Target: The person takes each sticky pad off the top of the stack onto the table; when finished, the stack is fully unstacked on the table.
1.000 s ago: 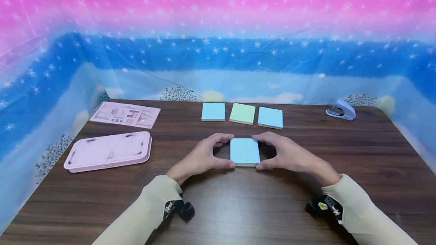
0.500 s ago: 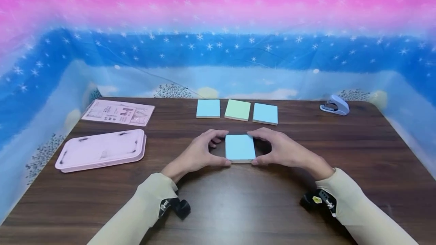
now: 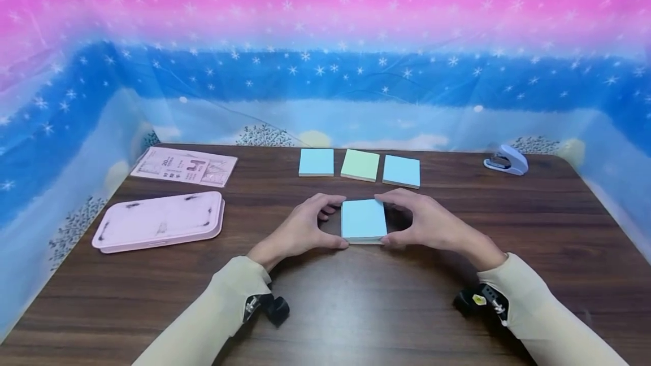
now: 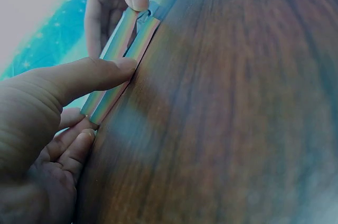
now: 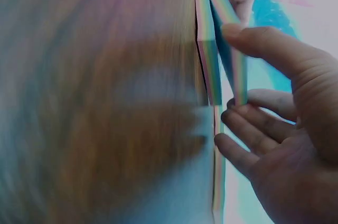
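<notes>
Two square sticky note pads with rainbow-striped edges lie stacked in front of the person. The upper pad [image 3: 363, 218] has a light blue top; its right end is raised off the lower pad [image 4: 141, 42], leaving a wedge-shaped gap in both wrist views. The left hand [image 3: 305, 225] holds the stack's left end, thumb on the near edge and fingers at the far edge. The right hand [image 3: 432, 222] pinches the raised end of the upper pad between its thumb [image 5: 253, 38] and fingers. The lower pad is mostly hidden under the upper one in the head view.
Behind the hands lie a blue pad [image 3: 316, 162], a green pad [image 3: 360, 165] and another blue pad [image 3: 402, 171] in a row. A pink case [image 3: 160, 220] and printed pink packet [image 3: 185, 167] are at left. A small stapler [image 3: 507, 160] stands at back right.
The right hand has tilted the right end of the upper pad upward from its flatter position on the stack. The left hand keeps its place, and the head view shifts slightly.
</notes>
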{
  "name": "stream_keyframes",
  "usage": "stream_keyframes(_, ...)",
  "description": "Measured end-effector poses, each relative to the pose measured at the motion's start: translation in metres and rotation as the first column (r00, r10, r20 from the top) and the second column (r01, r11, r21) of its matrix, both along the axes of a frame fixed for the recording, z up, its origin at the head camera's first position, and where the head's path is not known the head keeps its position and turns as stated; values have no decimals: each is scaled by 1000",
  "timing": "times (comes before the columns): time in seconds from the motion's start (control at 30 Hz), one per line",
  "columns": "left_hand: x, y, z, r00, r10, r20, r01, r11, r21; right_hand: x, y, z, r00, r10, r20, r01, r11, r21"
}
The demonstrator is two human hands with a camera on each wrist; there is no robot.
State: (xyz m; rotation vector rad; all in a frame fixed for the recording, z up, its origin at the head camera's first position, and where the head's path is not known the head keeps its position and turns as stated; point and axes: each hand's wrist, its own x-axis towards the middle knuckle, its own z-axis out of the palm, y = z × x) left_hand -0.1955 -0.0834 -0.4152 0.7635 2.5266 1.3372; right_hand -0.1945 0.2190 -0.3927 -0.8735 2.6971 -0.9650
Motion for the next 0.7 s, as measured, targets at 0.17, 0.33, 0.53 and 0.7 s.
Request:
stream_keyframes(0.17,-2,1,1,1000,-11,-12,11,1000,11,-1,6,9,1000,-17,-26,17,1000,8)
stream_keyframes(0.33,-1,0,1,1000,-15,-17,15,1000,5,-1,13,17,998,-55,-17,55,998,30)
stream_keyframes(0.53,-1,-1,0,1000,-14,-21,14,1000,4,0,20,29,995,-102,-7,102,994,25)
stream_keyframes(0.7,-2,1,-1,1000,-9,-14,9,1000,-1,1,29,40,987,-160,-7,160,987,34)
